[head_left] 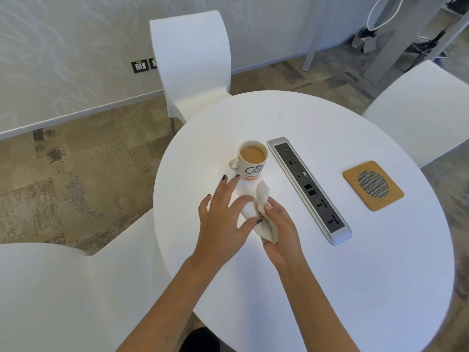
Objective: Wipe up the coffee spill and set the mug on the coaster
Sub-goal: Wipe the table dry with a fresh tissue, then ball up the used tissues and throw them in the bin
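I see my right hand [280, 233] pinching a white napkin [258, 207]; my left hand [223, 214] lies on it, fingers spread wide. The coffee-filled mug [251, 161] stands at the napkin's 12 o'clock, touching it. The coaster [373, 185] lies empty at the mug's 3 o'clock, beyond the socket strip [309, 190].

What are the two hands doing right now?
Left hand: open, fingers spread on the napkin.
Right hand: closed, holding the napkin.
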`<state>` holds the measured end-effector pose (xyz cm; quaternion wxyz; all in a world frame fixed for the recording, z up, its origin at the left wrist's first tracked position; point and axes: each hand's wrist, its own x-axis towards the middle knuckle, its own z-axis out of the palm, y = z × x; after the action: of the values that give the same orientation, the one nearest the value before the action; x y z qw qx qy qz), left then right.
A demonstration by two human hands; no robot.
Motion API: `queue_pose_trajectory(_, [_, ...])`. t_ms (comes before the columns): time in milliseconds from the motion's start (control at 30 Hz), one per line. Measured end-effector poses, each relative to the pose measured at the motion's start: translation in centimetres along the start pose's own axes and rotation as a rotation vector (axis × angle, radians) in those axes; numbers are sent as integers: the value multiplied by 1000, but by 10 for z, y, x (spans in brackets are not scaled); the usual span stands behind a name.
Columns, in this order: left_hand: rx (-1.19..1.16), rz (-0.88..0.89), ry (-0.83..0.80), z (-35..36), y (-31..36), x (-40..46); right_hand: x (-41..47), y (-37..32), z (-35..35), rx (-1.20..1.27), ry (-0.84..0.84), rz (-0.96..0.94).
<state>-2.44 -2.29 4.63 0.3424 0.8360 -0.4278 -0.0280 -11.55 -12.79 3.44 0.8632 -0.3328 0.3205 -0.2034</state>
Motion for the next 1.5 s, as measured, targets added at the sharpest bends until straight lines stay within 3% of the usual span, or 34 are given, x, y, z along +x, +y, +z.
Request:
queue_pose_trajectory(67, [-183, -135, 14, -3, -6, -2, 0, 1, -3, -1, 40, 21])
queue_pose_trajectory(200, [-944, -687, -16, -4, -17, -4, -1, -1, -1, -73, -15, 47])
queue_pose_trajectory(300, [-1139, -852, -122, 5, -26, -6, -2, -1, 3, -125, -43, 54])
queue_pose_trajectory(433, [-1168, -721, -284, 14, -29, -10, -3, 1, 7, -209, -65, 61])
queue_pose_trajectory(567, [-1124, -674, -237, 16, -33, -6, -3, -3, 10, -341, -15, 39])
queue_pose_trajectory(733, [-942, -422, -195, 11, -36, -5, -6, -3, 12, -596, 159, -40])
queue_pose_trajectory(833, [-822, -320, -165, 10, -34, -6, -8, -4, 16, -569, 188, -57])
queue_pose_trajectory(967, [-679, -226, -44, 8, -31, 0, -12, -8, 24, -495, 97, -25])
queue_pose_trajectory(1100, [-522, -191, 4, 9, -30, 8, -19, -5, 29, -449, 149, -81])
queue_pose_trajectory(1300, [-473, -117, -147, 2, -22, 19, -28, -13, 32, -816, 114, -302])
queue_pose_trajectory(1400, [-391, 1, -258, -3, -20, 19, -32, -17, 33, -867, 66, -313])
queue_pose_trajectory(1500, [-278, 130, -278, -7, -17, 17, -35, -22, 30, -821, 163, -383])
